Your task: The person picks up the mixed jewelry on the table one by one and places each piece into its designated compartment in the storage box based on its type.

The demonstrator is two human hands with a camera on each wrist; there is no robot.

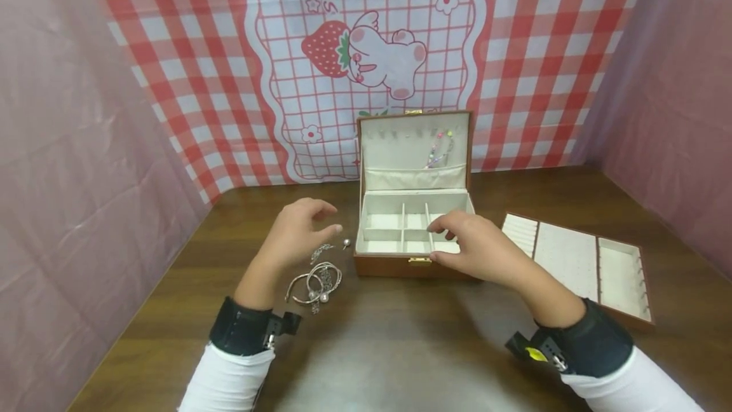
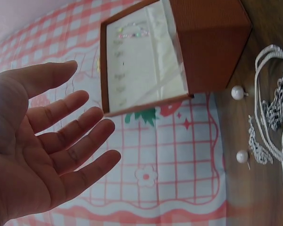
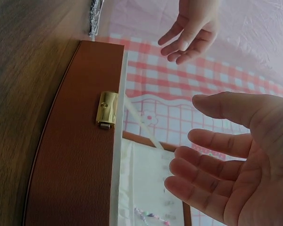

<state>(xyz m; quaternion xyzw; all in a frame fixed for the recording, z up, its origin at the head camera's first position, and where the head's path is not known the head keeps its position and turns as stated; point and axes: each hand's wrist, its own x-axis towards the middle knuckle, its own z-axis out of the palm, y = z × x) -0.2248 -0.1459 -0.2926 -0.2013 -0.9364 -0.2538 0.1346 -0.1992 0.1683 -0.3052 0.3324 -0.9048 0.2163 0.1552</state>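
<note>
A: What's nearest?
B: White sleeves (image 1: 225,380) and black wrist straps (image 1: 595,342), both arms, over the brown table (image 1: 372,348).

A: Near left?
B: Overlapping silver bangles (image 1: 309,281) on the table, with chain and pearls among them. Just beyond, a small chain (image 1: 320,253). The left wrist view shows two pearl studs (image 2: 237,92) near it.

A: Left hand (image 1: 294,231)?
B: Near the small chain, left of the box. Fingers loosely bent, thumb well apart, gap wide, nothing gripped.

A: Right hand (image 1: 483,247)?
B: In front of the box's near right part. Thumb and fingers apart, wide gap, grips nothing; fingertips sit clear of the rim in the right wrist view.

A: Far right?
B: Shallow tray (image 1: 572,262), brown edge, pale lining, three sections, lies flat on the table.

A: And the box (image 1: 382,265)?
B: Middle of the table, brown, gold clasp (image 1: 420,261) on the near wall, six compartments. Lid (image 1: 394,151) stands raised at the far side; a beaded bracelet (image 1: 439,135) hangs inside it, right.

A: Farthest?
B: Red-and-white strawberry cloth (image 1: 515,68) behind, pink curtains (image 1: 86,145) left and right.
</note>
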